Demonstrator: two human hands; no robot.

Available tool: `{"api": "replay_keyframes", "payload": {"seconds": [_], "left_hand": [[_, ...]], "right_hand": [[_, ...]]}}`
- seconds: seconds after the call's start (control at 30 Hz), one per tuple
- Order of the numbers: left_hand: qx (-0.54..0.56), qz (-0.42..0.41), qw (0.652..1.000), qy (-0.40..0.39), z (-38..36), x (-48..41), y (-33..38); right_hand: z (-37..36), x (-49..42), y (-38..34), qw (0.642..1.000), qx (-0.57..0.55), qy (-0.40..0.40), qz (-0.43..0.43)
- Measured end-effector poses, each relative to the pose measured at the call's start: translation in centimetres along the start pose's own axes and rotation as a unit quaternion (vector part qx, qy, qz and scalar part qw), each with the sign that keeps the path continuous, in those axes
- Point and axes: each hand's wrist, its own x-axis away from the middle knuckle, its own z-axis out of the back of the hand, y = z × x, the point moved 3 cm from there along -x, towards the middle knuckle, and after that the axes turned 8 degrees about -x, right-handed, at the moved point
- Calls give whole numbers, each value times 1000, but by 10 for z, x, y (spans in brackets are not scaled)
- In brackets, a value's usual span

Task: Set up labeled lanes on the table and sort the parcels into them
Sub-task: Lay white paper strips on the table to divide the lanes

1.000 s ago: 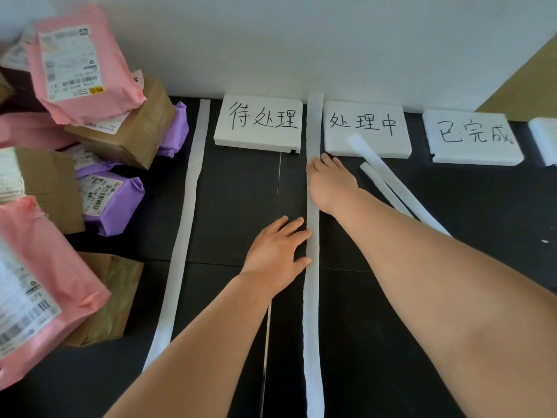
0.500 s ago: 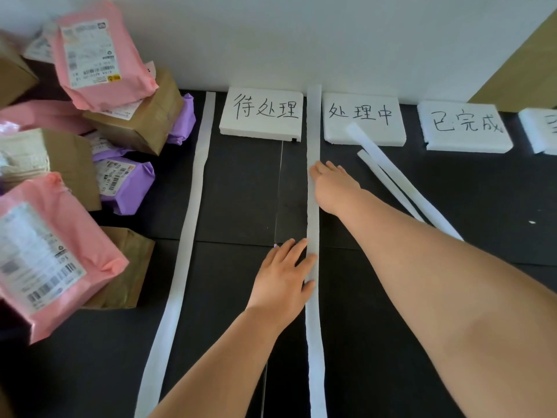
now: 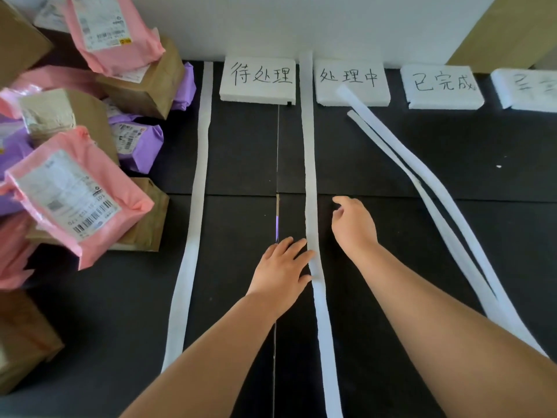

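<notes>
Beside the middle foam strip (image 3: pixel 310 164), on its left and towards its near end, the left hand (image 3: pixel 281 267) lies flat on the black table mat (image 3: pixel 452 221). Its fingers are straight and slightly spread, the fingertips and thumb touch the strip's left edge, and it grasps nothing. Just right of the same strip and a little farther along it, the right hand (image 3: pixel 354 226) is relaxed and empty, its fingers loosely bent; whether it touches the mat cannot be told. The strip runs straight from the white wall (image 3: pixel 301 22) towards the viewer. At its far end it passes between two foam blocks, with the 待处理 block (image 3: pixel 259 82) just to its left and the 处理中 block (image 3: pixel 351 82) just to its right. Further right of the strip stand the 已完成 block (image 3: pixel 443 86) and a fourth block (image 3: pixel 527 89), which is cut by the frame edge and blurred in its lettering. Also right of the strip, two loose foam strips (image 3: pixel 422 176) curve side by side, and the wider one's far end rests on the 处理中 block. Left of the middle strip and roughly parallel to it lies the left foam strip (image 3: pixel 199 176). Beyond that, well apart from the middle strip, the parcels are heaped together: pink mailers (image 3: pixel 72 200), purple mailers (image 3: pixel 135 143) and brown cartons (image 3: pixel 144 82).
</notes>
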Motion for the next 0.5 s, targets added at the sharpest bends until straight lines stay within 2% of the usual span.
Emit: {"api": "replay_keyframes", "payload": {"seconds": [0.13,0.37,0.5], "left_hand": [[17,6,1000,-14,-3,16,0],[-11,-15,999,-44,-12,44,5],[-10,2,999,-46,-18,63,11]], "right_hand": [[-13,53,20,998,-26,-25,-44],[-31,123,40,996,-74,-41,-41],[-35,146,50,992,-87,-67,-55]]}}
